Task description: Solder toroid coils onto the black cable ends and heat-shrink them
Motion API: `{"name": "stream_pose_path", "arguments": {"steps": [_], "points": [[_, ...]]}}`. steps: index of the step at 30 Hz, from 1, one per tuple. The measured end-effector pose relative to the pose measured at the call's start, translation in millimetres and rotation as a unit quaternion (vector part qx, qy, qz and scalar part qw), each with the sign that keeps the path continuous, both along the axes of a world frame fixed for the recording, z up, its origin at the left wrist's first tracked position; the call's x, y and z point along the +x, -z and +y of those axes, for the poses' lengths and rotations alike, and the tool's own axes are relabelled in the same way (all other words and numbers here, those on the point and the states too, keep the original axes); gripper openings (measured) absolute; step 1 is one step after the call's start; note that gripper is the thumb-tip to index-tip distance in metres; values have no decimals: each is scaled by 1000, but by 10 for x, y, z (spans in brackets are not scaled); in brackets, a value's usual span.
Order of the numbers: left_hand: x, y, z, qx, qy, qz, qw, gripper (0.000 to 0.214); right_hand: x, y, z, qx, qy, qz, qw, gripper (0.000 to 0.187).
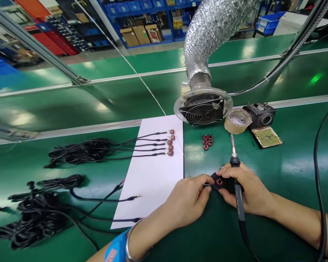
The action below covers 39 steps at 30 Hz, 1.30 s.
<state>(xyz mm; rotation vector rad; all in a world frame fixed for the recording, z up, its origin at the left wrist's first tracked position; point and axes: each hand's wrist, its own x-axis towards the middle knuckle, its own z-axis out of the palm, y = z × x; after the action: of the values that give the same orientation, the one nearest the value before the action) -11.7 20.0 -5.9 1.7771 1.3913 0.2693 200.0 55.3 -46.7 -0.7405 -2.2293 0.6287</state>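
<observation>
My right hand (246, 189) is closed around a soldering iron (236, 182) whose tip points away from me, toward a pot of solder (237, 120). Its fingers also steady a small black fixture (221, 183) carrying a red ring-shaped coil (219, 182). My left hand (187, 200) is pinched at the left side of that fixture, holding a thin wire end against it. A blue strap and a metal bangle circle my left wrist (127, 243).
A white sheet (153, 174) bears several finished black cables with red coils (170, 142). Loose red coils (207, 141) lie by a fume extractor fan (202, 109). Bundles of black cables (38, 214) sit left. An iron stand with sponge (262, 123) stands right.
</observation>
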Motion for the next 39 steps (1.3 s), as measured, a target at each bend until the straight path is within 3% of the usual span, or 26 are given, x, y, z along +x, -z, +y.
{"name": "stream_pose_path", "arguments": {"steps": [7,13,17,24,29,32,35,39], "points": [[-3,-31,27,-10,-7,-20,1000,29,-42,58,28,-69,-29,26,997,30],[-7,-19,35,-12,-10,-32,999,30,14,82,33,-84,-42,22,995,30],[-7,22,55,-26,-30,-42,998,28,63,17,9,-99,-10,25,995,34],[83,53,194,-63,-98,-83,990,39,-21,10,0,-116,55,89,988,23],[119,71,201,-54,-112,-90,988,33,-31,-79,47,-17,45,59,997,19],[108,84,182,-53,-104,-107,987,24,1,-166,66,76,15,-30,997,21],[96,97,168,-65,-100,-133,984,19,-29,-265,50,172,2,-131,976,27],[80,131,154,-63,-97,-173,978,17,-112,-361,28,280,3,-161,946,29]]}}
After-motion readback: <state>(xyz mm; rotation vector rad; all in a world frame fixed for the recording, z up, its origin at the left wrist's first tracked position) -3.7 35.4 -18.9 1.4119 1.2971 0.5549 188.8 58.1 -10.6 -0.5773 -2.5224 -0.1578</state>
